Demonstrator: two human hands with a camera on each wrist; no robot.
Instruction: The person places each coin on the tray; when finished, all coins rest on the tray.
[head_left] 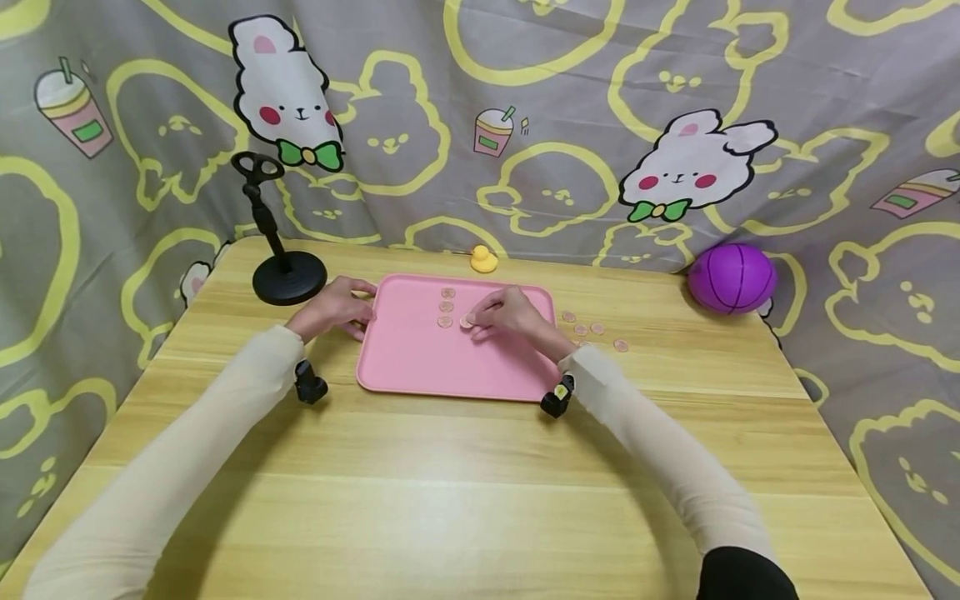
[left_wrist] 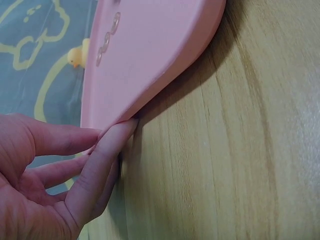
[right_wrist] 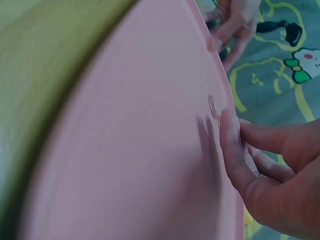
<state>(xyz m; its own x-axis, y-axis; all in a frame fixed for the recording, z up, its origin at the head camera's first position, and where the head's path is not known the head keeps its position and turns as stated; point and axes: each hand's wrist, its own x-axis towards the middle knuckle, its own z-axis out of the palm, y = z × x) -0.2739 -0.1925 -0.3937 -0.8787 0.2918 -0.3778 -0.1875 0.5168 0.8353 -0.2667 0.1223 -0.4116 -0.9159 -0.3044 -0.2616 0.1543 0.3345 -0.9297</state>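
On the table lies a pink tray. My left hand holds its left rim; the left wrist view shows the thumb and fingers pinching the tray edge. Above the tray's middle, my right hand pinches a small round coin at its fingertips, close to the tray surface. Just left of it, three similar coins lie in a short column. In the right wrist view the fingers of the right hand partly hide the coins.
Several more coins lie on the table right of the tray. Behind the tray sits a yellow rubber duck. A black stand is at the back left, a purple ball at the back right. A patterned curtain hangs behind.
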